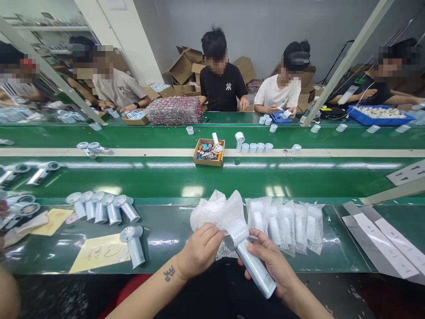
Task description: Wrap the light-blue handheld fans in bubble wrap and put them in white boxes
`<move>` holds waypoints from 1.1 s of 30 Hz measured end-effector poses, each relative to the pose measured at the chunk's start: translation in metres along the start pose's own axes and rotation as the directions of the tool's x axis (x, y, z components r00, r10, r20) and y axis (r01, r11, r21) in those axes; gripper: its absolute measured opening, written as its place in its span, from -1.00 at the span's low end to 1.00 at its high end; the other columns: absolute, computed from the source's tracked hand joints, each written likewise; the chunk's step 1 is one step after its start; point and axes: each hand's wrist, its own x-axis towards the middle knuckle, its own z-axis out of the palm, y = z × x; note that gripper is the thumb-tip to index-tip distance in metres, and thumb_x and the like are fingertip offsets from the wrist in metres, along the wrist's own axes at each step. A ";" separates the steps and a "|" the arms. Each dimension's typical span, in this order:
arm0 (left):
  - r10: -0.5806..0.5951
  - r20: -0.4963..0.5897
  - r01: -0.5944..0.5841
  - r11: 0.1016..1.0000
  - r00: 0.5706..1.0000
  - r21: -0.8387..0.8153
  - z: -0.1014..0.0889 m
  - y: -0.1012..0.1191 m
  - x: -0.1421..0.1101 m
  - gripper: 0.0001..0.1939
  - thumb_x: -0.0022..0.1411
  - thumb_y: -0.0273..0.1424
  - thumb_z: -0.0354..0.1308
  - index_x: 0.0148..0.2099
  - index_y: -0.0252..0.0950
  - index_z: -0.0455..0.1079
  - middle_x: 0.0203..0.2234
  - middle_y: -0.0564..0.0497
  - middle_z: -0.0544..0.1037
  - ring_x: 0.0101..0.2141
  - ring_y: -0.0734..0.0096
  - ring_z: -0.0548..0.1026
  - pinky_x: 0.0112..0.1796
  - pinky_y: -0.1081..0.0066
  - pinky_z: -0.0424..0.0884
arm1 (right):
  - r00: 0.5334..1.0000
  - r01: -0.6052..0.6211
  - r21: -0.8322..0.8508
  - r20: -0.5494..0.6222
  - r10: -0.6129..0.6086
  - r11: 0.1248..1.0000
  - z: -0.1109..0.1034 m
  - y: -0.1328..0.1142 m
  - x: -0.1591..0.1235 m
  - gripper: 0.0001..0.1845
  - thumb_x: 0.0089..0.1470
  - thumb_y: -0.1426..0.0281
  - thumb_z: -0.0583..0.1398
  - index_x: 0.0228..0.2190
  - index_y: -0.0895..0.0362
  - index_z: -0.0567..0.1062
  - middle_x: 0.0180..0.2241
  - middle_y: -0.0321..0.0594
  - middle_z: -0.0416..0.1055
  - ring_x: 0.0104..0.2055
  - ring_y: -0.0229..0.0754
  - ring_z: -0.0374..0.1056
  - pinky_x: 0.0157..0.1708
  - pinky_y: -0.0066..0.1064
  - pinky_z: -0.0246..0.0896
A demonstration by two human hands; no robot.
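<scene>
My right hand (265, 257) is wrapped around the pale blue handle of a handheld fan (255, 268), which tilts with its round head up and to the left. Pinched in the fingers of my left hand (202, 248) is a translucent bubble bag (221, 210), its edge against the fan's head. To the right, several bagged fans (287, 223) lie in a row on the bench. Left of my hands, a bare handheld fan (133, 246) rests partly on a sheet of yellow paper (99, 253). More bare fans (102, 206) stand in a row behind it.
A green conveyor belt (159, 177) runs across in front of the bench. On its middle strip sits a cardboard box (209, 162) of small parts, near several white fan heads (257, 148). White slotted panels (385, 241) lie at the right. Several co-workers (222, 84) sit across the line.
</scene>
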 end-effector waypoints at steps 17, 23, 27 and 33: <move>-0.656 0.451 0.789 0.419 0.605 -0.449 0.029 0.039 0.033 -0.82 0.15 -0.47 0.08 -0.49 -0.31 0.42 -0.64 0.08 0.44 -0.58 0.52 0.34 -0.54 0.55 0.22 | 0.982 0.103 -0.684 -0.047 -0.184 0.722 -0.056 -0.016 -0.027 -0.57 -0.08 0.02 0.26 -0.62 0.08 0.32 -0.64 -0.39 0.23 -0.52 -0.26 0.14 -0.46 -0.41 0.03; -0.269 0.371 0.457 0.583 0.889 -0.671 0.019 0.066 0.043 -0.82 0.20 -0.45 0.10 -0.34 -0.28 0.54 -0.51 -0.04 0.59 -0.44 0.39 0.51 -0.31 0.46 0.41 | 0.970 -0.109 -0.309 -0.242 0.032 0.945 -0.076 -0.041 -0.038 -0.44 -0.01 -0.07 0.18 -0.07 -0.01 0.40 -0.33 -0.22 0.50 -0.31 -0.08 0.42 -0.32 -0.28 0.29; 0.048 0.446 0.361 0.513 0.894 -0.779 0.027 0.064 0.044 -0.79 0.28 -0.35 0.09 -0.26 -0.24 0.56 -0.38 -0.06 0.65 -0.30 0.36 0.58 -0.15 0.46 0.44 | 0.958 -0.263 -0.352 0.014 0.286 0.898 -0.043 -0.024 0.000 -0.27 -0.21 0.21 0.37 0.02 0.12 0.35 -0.26 -0.11 0.53 -0.20 0.00 0.46 -0.17 -0.26 0.30; -0.974 -0.058 0.975 0.218 0.220 0.041 -0.045 -0.044 -0.063 -0.54 0.31 -0.11 -0.09 -0.25 -0.31 0.51 -0.32 -0.17 0.62 -0.20 0.11 0.54 -0.13 0.22 0.42 | 0.973 0.105 -0.659 -0.087 -0.215 0.745 -0.044 0.015 0.085 -0.18 -0.06 0.20 0.21 0.20 0.07 0.06 -0.19 -0.18 0.45 -0.21 -0.03 0.44 -0.13 -0.21 0.30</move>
